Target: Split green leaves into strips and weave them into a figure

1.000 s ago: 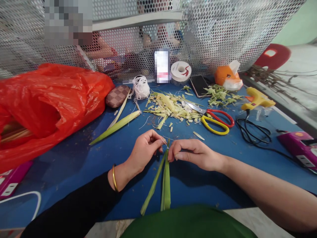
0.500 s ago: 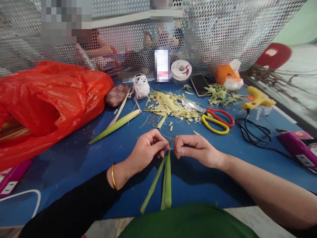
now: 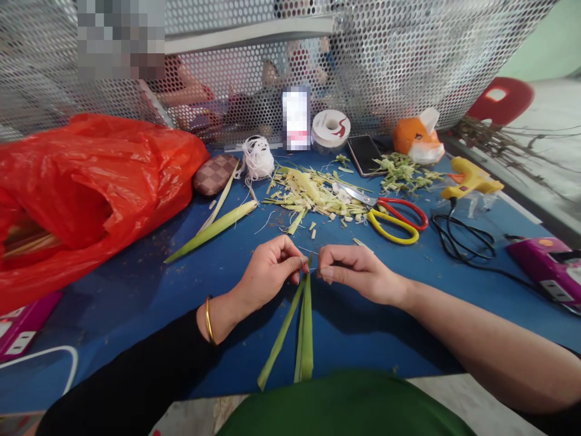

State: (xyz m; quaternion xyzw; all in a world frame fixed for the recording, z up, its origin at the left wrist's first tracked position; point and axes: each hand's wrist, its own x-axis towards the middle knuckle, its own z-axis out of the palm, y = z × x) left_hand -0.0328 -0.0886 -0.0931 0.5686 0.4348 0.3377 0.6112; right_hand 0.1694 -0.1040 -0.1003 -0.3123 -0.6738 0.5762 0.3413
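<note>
My left hand [image 3: 278, 264] is pinched at the narrow top of some green leaf strips [image 3: 307, 327], which fan out downward toward the table's front edge. A thin white string [image 3: 313, 269] crosses this top and stretches between my two hands. My right hand [image 3: 351, 272] pinches the string just right of the leaves, thumb against curled finger. How the string goes round the leaves is hidden by my left fingertips.
Beyond my hands lie chopped leaf scraps [image 3: 313, 192], scissors [image 3: 394, 221], a string ball [image 3: 258, 158] and a long green leaf [image 3: 213, 230]. A red plastic bag [image 3: 149, 151] is left; a yellow glue gun [image 3: 469, 178] with black cord is right. Metal mesh [image 3: 385, 72] stands behind.
My right fingertips have dipped slightly and closed on the string, now visible between my hands. My left hand stays at the leaf tops, its fingers shifted a little.
</note>
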